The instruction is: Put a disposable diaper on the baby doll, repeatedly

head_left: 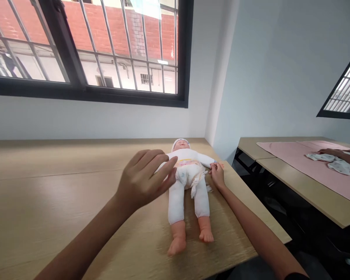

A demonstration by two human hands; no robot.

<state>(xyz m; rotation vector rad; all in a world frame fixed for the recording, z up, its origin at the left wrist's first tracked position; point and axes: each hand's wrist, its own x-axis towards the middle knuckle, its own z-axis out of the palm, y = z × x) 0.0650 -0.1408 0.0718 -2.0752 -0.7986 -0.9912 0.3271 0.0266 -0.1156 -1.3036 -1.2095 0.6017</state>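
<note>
A baby doll point(176, 200) lies on its back on the wooden table, with its head toward the wall and bare feet toward me. It has a white cloth body and a white cap point(181, 140). Around its hips is a white diaper point(188, 174) with a coloured waistband; a frilled edge hangs loose over one thigh. My left hand point(146, 177) is raised in front of the doll's side, fingers loosely bent and apart, with nothing visible in them. Beside the doll's hand and cuff, my right hand point(217, 175) has its fingers closed; what they pinch is hidden.
The wooden table point(61, 202) ends at a right edge, with a dark gap beyond. Across it stands another table with a pink cloth point(291, 159), where another person's hand point(335, 151) rests by a patterned white cloth point(338, 165). A barred window point(128, 50) is ahead.
</note>
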